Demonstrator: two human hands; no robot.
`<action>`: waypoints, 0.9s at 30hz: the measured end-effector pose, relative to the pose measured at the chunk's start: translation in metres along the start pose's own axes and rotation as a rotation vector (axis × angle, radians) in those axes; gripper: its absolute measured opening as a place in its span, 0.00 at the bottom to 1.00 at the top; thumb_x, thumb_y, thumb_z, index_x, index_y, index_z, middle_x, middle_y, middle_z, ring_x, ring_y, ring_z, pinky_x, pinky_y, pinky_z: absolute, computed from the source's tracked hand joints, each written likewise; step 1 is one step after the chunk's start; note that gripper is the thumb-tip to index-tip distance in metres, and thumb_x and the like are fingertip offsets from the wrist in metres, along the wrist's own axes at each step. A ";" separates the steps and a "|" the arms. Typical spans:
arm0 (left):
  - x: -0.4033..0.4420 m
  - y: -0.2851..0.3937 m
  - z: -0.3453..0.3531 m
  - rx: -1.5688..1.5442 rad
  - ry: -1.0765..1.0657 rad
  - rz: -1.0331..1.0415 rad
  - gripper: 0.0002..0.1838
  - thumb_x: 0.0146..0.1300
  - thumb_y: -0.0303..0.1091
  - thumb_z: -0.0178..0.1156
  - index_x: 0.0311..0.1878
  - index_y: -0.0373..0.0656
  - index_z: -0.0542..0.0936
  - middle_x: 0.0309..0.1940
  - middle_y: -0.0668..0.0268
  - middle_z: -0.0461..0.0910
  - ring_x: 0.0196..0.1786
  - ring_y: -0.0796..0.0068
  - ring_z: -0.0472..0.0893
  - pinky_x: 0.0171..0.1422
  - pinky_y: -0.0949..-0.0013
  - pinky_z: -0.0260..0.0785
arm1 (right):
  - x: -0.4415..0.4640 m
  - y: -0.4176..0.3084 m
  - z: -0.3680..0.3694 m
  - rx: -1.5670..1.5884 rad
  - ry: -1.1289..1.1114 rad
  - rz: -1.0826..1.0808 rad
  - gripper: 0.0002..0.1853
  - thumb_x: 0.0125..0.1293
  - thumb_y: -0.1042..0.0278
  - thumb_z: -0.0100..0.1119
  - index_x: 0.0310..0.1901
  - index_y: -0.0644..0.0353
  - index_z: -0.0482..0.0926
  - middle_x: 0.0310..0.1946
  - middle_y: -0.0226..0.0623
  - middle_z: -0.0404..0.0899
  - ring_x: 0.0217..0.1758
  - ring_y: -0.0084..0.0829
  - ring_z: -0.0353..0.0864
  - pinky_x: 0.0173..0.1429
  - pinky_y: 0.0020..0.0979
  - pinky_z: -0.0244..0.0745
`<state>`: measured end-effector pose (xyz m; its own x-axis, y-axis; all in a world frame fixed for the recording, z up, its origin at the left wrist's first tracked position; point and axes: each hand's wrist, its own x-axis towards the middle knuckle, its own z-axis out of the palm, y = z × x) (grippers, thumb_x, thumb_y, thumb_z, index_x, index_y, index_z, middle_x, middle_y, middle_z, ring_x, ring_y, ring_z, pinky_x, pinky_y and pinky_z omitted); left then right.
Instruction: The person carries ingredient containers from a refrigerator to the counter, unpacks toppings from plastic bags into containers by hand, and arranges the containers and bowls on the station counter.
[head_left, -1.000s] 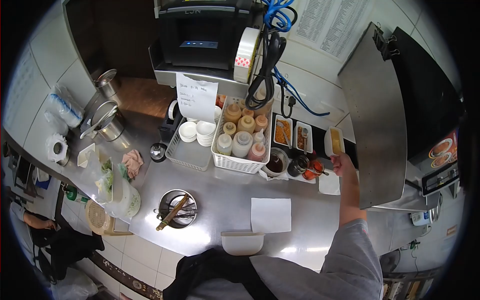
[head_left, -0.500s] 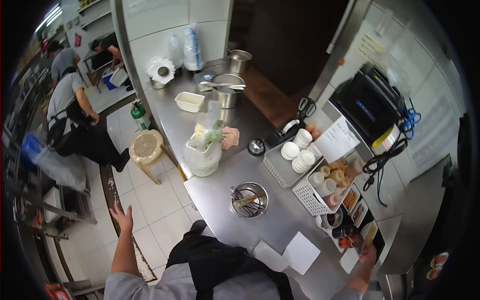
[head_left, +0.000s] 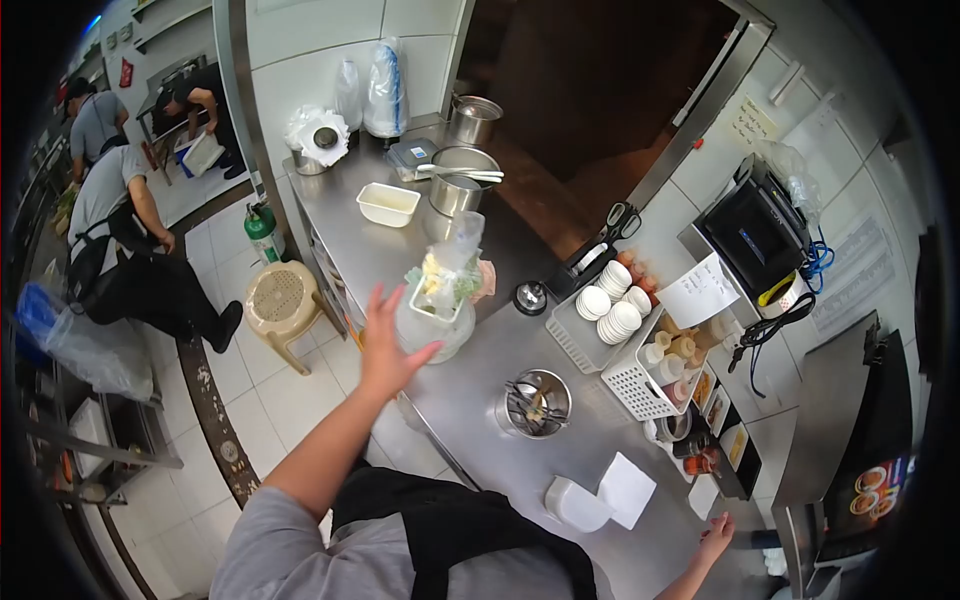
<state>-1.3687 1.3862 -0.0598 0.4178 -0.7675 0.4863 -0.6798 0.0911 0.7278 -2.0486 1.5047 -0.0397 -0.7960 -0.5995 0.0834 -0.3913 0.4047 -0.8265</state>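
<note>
My left hand (head_left: 388, 345) is raised with fingers and thumb spread, holding nothing. It overlaps the near-left side of a white tub (head_left: 450, 340) with plastic and food scraps in it; whether it touches the tub I cannot tell. My right hand (head_left: 712, 543) is low at the right, by the counter's near edge, its fingers apart and nothing seen in them. Closest to it is a white square sheet (head_left: 704, 495). A round steel pot (head_left: 568, 408) holding several dark-handled utensils (head_left: 522, 402) stands mid-counter. Nearer me lie a white rounded container (head_left: 575, 505) and a white square piece (head_left: 627, 488).
At the right are a grey basket (head_left: 575, 345) with white cup stacks, a white basket (head_left: 628, 392) of bottles and a black printer-like machine (head_left: 755, 230). Steel pots (head_left: 455, 195) stand farther back. On the floor at left are a beige stool (head_left: 283, 300) and a bending person (head_left: 115, 200).
My left hand has swung up and right, from above the floor to in front of the tub. My right hand has drawn back from the small trays toward me. The view has shifted slightly.
</note>
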 end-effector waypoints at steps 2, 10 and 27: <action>0.024 0.013 0.014 -0.044 -0.009 0.013 0.51 0.42 0.47 0.76 0.69 0.49 0.60 0.69 0.45 0.53 0.67 0.43 0.62 0.69 0.49 0.58 | -0.043 -0.023 0.012 0.031 0.024 -0.079 0.18 0.71 0.52 0.49 0.48 0.59 0.74 0.30 0.26 0.71 0.22 0.15 0.63 0.23 0.18 0.57; 0.075 -0.016 0.004 -0.104 -0.387 0.093 0.49 0.43 0.56 0.72 0.69 0.51 0.61 0.66 0.46 0.57 0.66 0.45 0.65 0.64 0.49 0.64 | -0.269 -0.250 0.220 0.249 -0.481 -0.622 0.04 0.64 0.76 0.55 0.40 0.60 0.74 0.43 0.31 0.72 0.41 0.23 0.70 0.40 0.20 0.66; 0.088 -0.120 -0.030 -0.370 -0.527 0.119 0.43 0.50 0.32 0.71 0.67 0.44 0.57 0.66 0.48 0.55 0.60 0.51 0.70 0.64 0.58 0.66 | -0.348 -0.412 0.415 -0.094 -0.581 -0.925 0.08 0.51 0.79 0.59 0.32 0.62 0.71 0.28 0.41 0.73 0.29 0.33 0.75 0.34 0.31 0.69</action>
<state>-1.2326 1.3266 -0.0896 -0.0630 -0.9383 0.3400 -0.4113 0.3348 0.8478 -1.4187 1.2600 0.0410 0.1527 -0.9228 0.3538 -0.7788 -0.3328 -0.5317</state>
